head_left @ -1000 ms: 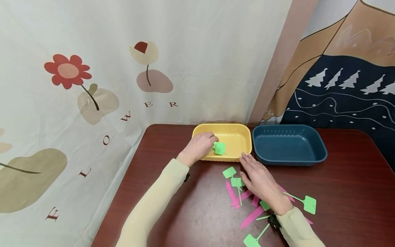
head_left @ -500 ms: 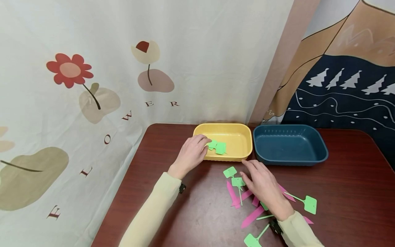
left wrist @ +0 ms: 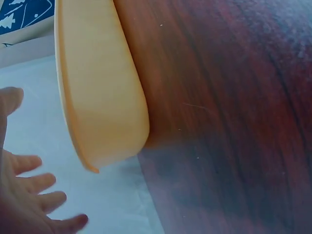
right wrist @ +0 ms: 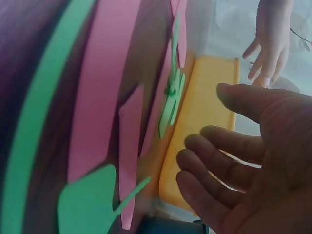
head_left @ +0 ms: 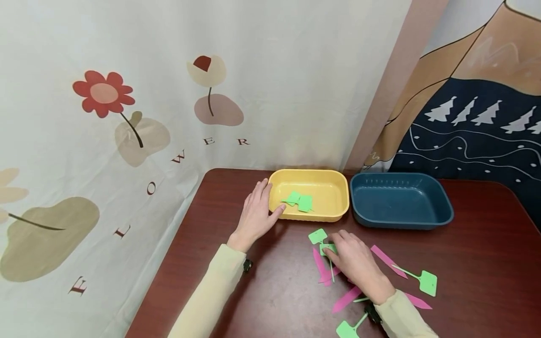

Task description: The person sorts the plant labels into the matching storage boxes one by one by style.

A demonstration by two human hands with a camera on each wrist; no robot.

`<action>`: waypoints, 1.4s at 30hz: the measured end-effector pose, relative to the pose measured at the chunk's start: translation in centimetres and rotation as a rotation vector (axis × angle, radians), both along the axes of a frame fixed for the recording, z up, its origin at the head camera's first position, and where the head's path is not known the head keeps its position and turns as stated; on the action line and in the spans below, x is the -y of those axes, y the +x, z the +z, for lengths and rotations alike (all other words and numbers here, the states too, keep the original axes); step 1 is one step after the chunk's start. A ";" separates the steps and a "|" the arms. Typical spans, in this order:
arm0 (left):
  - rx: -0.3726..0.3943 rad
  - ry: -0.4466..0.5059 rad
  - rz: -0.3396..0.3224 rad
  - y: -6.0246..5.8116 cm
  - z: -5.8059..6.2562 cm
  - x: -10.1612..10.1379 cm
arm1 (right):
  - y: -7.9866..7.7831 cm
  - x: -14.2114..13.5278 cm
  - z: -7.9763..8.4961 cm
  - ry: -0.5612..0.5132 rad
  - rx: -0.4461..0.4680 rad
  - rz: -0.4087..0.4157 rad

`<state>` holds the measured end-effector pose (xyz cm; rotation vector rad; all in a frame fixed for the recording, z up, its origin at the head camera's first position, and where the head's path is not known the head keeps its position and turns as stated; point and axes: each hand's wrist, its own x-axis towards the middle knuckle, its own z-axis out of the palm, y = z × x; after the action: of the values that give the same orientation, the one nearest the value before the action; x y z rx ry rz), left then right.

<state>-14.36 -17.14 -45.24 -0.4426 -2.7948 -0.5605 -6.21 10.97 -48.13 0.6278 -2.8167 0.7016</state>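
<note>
My left hand (head_left: 253,213) is at the left end of the yellow basin (head_left: 314,218), its fingers straight and the thumb spread; the left wrist view shows the hand holding nothing. Two green plant labels (head_left: 305,203) lie inside that basin. In front of it, my right hand (head_left: 356,263) hovers over the loose labels, with fingers slightly bent and nothing held in the right wrist view. A green T-shaped label (head_left: 317,236) lies just left of its fingers, and another sits partly under them. Pink pointed labels (head_left: 347,299) lie around and below this hand.
A dark blue basin (head_left: 401,224) stands right of the yellow one, close beside it. Further green labels lie at the right (head_left: 428,283) and near the front (head_left: 347,330) of the brown table (head_left: 486,244). A printed curtain (head_left: 287,84) hangs behind the table.
My left hand has come out of the yellow basin to its left end, leaving a green label inside. My right hand has drawn back from the basin's front edge to the loose labels.
</note>
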 end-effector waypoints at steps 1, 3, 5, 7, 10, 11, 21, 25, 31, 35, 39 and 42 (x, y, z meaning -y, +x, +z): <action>0.037 -0.007 0.018 0.0 -0.1 -0.1 | 0.0 0.0 0.0 0.014 0.012 -0.003; 0.106 -0.012 0.047 -0.1 -0.3 -0.1 | 0.0 0.1 -0.1 0.035 0.043 -0.007; 0.158 -0.019 0.066 -0.2 -0.5 -0.2 | -0.1 0.2 -0.2 0.050 0.071 -0.008; 0.199 -0.025 0.082 -0.3 -0.7 -0.2 | -0.2 0.3 -0.3 0.062 0.088 -0.006; 0.244 -0.040 0.105 -0.4 -1.0 -0.2 | -0.3 0.4 -0.3 0.077 0.092 0.002; 0.255 -0.048 0.112 -0.4 -1.1 -0.2 | -0.4 0.4 -0.2 0.082 0.091 0.005; 0.294 -0.066 0.115 -0.5 -1.9 0.1 | -0.8 0.3 0.4 0.111 0.123 0.067; 0.299 -0.058 0.108 -0.4 -2.0 0.1 | -1.0 0.1 0.6 0.105 0.132 0.087; 0.308 -0.056 0.097 -0.6 -2.2 0.2 | -1.1 -0.1 0.8 0.128 0.143 0.089; 0.307 -0.060 0.103 -0.7 -2.3 0.2 | -1.2 -0.3 0.8 0.134 0.162 0.078; 0.318 -0.056 0.107 -0.6 -2.4 0.1 | -1.2 -0.3 0.8 0.137 0.177 0.073; 0.327 -0.057 0.104 -0.6 -2.4 0.2 | -1.0 -0.4 0.8 0.145 0.195 0.066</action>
<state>-14.94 -17.33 -47.61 -0.2317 -3.1296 -0.5774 -7.25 11.37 -47.28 0.7148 -3.0613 0.6040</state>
